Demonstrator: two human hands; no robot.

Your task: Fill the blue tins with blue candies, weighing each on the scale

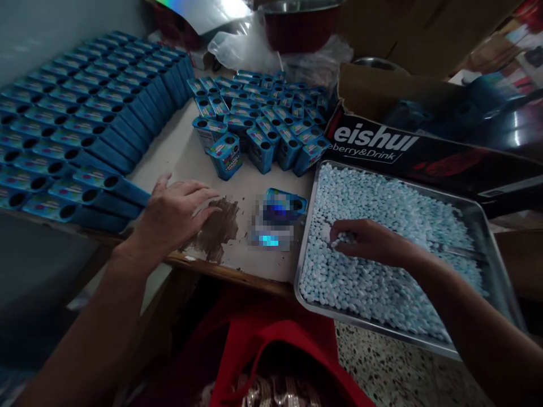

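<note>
My left hand (176, 209) is held over the table's worn front part, its fingers stretched out to the right and nothing in them. My right hand (367, 240) is down in a metal tray (304, 249), fingers curled round a few small pale blue and white candies (345, 237). More of these candies (382, 294) fill the tray in a thick layer. Between my hands stands one blue container (299, 202) with a dark round hole in its top. A pixelated patch covers its front and whatever is beneath. Another blue container (227, 158) stands farther back, tilted slightly.
Tight rows of blue containers (85, 113) fill the table's left side; a looser group (271, 113) stands at the back middle. A dark cardboard box (394, 152) borders the tray. Behind are clear plastic (241, 51) and a red pot (297, 28). The table's edge (229, 274) runs before me.
</note>
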